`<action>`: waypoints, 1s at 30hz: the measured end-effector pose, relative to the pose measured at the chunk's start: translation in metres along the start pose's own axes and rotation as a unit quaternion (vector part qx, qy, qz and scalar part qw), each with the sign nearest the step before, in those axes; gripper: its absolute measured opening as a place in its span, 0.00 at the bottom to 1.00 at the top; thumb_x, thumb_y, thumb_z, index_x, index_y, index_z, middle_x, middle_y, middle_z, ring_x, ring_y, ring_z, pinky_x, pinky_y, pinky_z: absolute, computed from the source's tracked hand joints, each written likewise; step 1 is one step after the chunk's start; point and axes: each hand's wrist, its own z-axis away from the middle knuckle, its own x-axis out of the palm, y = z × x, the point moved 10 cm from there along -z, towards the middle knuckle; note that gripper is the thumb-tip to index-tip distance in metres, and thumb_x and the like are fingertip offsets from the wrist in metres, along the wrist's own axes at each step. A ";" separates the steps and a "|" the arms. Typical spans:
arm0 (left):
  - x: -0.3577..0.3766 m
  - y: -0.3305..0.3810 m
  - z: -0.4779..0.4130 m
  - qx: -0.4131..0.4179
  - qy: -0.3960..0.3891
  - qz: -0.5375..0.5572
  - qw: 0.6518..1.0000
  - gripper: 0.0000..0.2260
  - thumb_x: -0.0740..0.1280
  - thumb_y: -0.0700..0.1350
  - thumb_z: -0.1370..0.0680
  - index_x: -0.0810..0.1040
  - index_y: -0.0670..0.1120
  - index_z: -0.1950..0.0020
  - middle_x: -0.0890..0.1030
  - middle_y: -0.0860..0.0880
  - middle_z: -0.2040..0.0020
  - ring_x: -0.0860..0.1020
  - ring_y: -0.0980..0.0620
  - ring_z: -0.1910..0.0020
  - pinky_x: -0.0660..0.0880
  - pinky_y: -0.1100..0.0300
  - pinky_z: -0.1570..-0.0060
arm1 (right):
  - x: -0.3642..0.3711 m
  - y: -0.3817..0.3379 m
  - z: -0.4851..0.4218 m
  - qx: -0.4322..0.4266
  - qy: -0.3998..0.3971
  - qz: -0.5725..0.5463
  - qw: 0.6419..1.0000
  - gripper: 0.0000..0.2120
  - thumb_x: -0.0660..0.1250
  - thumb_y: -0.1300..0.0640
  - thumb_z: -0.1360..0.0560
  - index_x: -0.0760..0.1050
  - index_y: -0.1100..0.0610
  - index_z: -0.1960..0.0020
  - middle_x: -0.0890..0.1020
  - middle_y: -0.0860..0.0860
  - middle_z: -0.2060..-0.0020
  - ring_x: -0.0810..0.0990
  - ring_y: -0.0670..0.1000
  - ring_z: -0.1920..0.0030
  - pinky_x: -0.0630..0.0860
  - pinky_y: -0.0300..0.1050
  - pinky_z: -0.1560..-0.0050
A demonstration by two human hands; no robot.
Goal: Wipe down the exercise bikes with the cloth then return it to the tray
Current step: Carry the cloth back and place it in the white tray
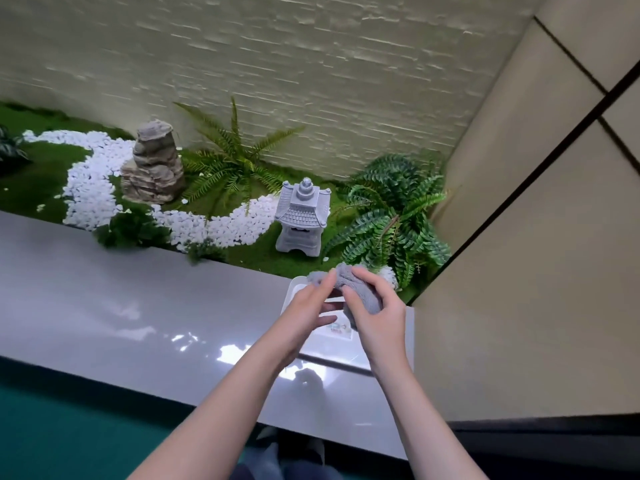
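Left hand [307,305] straight-fingered against, right hand [377,315] clenched round, fluffy grey cloth [362,293] above glossy white tray [293,288].

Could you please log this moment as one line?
left hand touches cloth | right hand grips cloth | cloth bunched over tray

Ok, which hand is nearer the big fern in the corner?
Right. The right hand, gripping the cloth, is just in front of the fern; the left hand, touching the cloth too, is further left.
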 end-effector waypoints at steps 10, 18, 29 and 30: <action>-0.012 0.022 -0.040 -0.008 0.031 0.112 0.993 0.14 0.61 0.48 0.20 0.77 0.42 0.40 0.84 0.46 0.48 0.83 0.52 0.51 0.78 0.61 0.61 | 0.007 -0.002 -0.035 0.006 0.050 -0.087 0.995 0.18 0.66 0.74 0.27 0.75 0.60 0.41 0.82 0.52 0.44 0.80 0.46 0.42 0.76 0.41 0.41; -0.011 0.046 -0.052 0.018 0.008 0.104 0.994 0.14 0.63 0.47 0.21 0.77 0.40 0.40 0.83 0.43 0.45 0.81 0.46 0.45 0.77 0.47 0.44 | 0.002 0.013 -0.047 0.095 0.075 -0.096 0.988 0.08 0.69 0.60 0.24 0.78 0.57 0.62 0.79 0.46 0.70 0.75 0.45 0.68 0.72 0.34 0.67; -0.036 0.052 -0.064 0.035 0.056 0.160 0.985 0.12 0.65 0.45 0.22 0.77 0.41 0.42 0.83 0.45 0.46 0.82 0.51 0.47 0.79 0.60 0.55 | -0.035 -0.038 -0.064 -0.033 0.169 0.076 0.982 0.15 0.62 0.58 0.21 0.67 0.59 0.65 0.69 0.50 0.70 0.64 0.43 0.70 0.62 0.36 0.70; -0.041 0.054 -0.065 0.039 0.066 0.157 0.985 0.12 0.66 0.45 0.22 0.77 0.41 0.41 0.83 0.45 0.46 0.82 0.50 0.47 0.79 0.59 0.55 | -0.039 -0.043 -0.065 -0.042 0.174 0.088 0.980 0.15 0.62 0.58 0.21 0.67 0.58 0.66 0.69 0.48 0.71 0.63 0.43 0.70 0.61 0.37 0.70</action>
